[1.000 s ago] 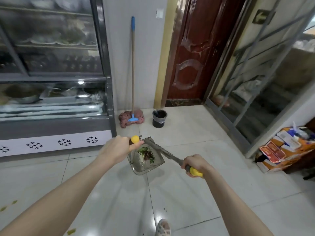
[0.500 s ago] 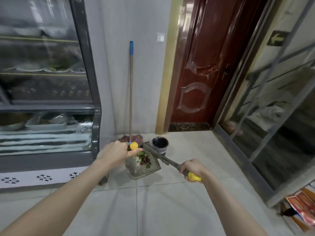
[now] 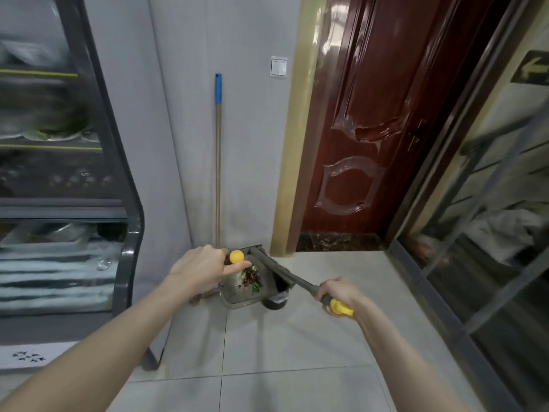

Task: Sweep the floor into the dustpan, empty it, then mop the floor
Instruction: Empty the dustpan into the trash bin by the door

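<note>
**While both hands are full, a loaded dustpan hangs in front of the bin**

Counted from left to right, there are one glass-fronted display fridge, one mop, one dustpan, one bin, one short broom, one light switch and two bare hands. Two yellow handle ends show, one at each hand.

The floor is pale glossy tile with thin grout lines. A grey wall stands behind, the mop leaning upright against it with its blue grip at the top. Right of the wall come a red-brown panelled door and then a glazed sliding door.

The left hand is curled round the dustpan's yellow-tipped handle, thumb laid forward, holding the metal pan off the floor. In the pan lies one small heap of green and dark red scraps. The black bin sits on the tiles, partly hidden behind the pan's right edge; its contents cannot be made out. The right hand is wrapped round the broom's handle just above its yellow end, and the broom's dark head rests at the pan's far rim.
</note>
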### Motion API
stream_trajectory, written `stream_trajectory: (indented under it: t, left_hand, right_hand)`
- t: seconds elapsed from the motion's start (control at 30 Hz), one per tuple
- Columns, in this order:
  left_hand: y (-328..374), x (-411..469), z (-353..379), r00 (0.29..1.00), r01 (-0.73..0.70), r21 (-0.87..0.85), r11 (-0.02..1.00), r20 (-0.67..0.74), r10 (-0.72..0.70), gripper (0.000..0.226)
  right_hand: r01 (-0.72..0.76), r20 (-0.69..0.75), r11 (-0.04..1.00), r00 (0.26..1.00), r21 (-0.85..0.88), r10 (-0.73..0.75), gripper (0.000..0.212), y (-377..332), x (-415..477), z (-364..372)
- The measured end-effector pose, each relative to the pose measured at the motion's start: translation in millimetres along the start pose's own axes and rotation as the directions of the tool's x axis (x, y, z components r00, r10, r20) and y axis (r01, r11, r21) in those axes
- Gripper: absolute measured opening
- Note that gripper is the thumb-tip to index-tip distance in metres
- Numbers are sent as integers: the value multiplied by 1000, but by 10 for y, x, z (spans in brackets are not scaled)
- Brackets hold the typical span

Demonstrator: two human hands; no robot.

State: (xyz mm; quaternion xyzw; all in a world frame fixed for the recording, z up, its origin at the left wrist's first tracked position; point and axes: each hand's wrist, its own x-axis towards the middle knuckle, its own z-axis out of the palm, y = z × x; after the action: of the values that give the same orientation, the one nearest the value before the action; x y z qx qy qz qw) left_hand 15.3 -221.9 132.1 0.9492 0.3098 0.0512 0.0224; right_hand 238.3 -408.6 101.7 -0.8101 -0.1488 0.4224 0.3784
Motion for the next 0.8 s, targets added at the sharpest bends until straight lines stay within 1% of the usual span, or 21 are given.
stream_trajectory:
  t: [0.07,0.13,0.2,0.3,0.4,0.5,0.63,0.77,0.8]
  left_hand:
    - [-10,452,60,999,-3,-5,1000,39,3,70]
    - [-9,767,88,998,-4,-42,999,60,6,56]
    - [-21,1109,98,998,-7,-46,999,55,10,54]
    - [-14,1512,190,999,-11,-68,998,48,14,52]
    - [-11,1782,285,997,-38,-87,995,63,44,66]
    - [3,2014,360,998,-19,-105,994,54,25,81]
    - [152,2231,389,997,-7,-62,998,74,12,80]
    - [295,2410,422,994,-7,-31,1000,107,10,90]
    - [341,2445,443,993,5,-27,1000,122,-1,90]
  right_hand:
    - [-9,2,1000,1000,-20,9,9,-172,408,-119]
    - [-11,11,1000,1000,-23,12,6,-325,667,-207]
    - [-22,21,1000,1000,-14,23,3,-476,958,-296]
    - [-37,18,999,999,-20,38,7,-606,1338,-401]
    - [-51,28,999,998,-19,51,8,-687,1599,-499]
    - [-70,40,997,997,16,70,5,-765,1820,-590]
    - [-81,52,995,996,56,78,8,-822,2010,-721]
    - [-77,79,995,994,63,72,9,-833,2202,-932]
    - [-76,82,995,994,62,71,10,-822,2243,-988]
